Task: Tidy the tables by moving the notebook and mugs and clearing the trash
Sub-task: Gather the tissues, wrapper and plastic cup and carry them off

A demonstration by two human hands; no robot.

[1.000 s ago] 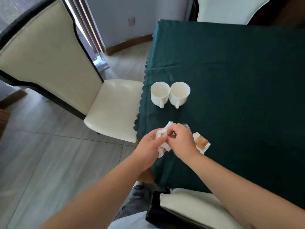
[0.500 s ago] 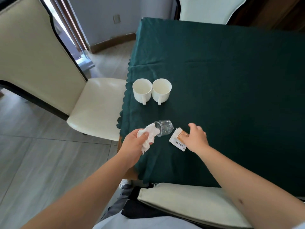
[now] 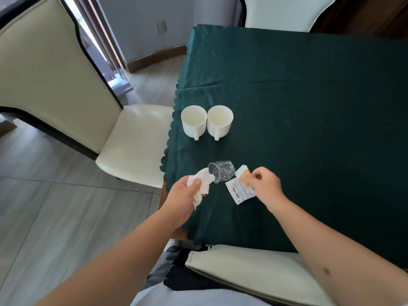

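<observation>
Trash being gathered off green-clothed table (image 3: pixel 309 107), both hands occupied.

Crumpled white tissue (image 3: pixel 202 184) is being gripped by the left hand (image 3: pixel 185 195), fingers curled round it, at the table's near left edge. A clear plastic cup (image 3: pixel 221 172) is lying on its side, mouth against the tissue; whether it is also being held cannot be told. A snack wrapper (image 3: pixel 240 187) is being pinched by the right hand (image 3: pixel 266 186), just right of the cup. Two white mugs (image 3: pixel 206 122) are being left standing upright and touching, handles toward the viewer, farther back near the left edge. Cream chair (image 3: pixel 134 140) is parked beside the table.
</observation>
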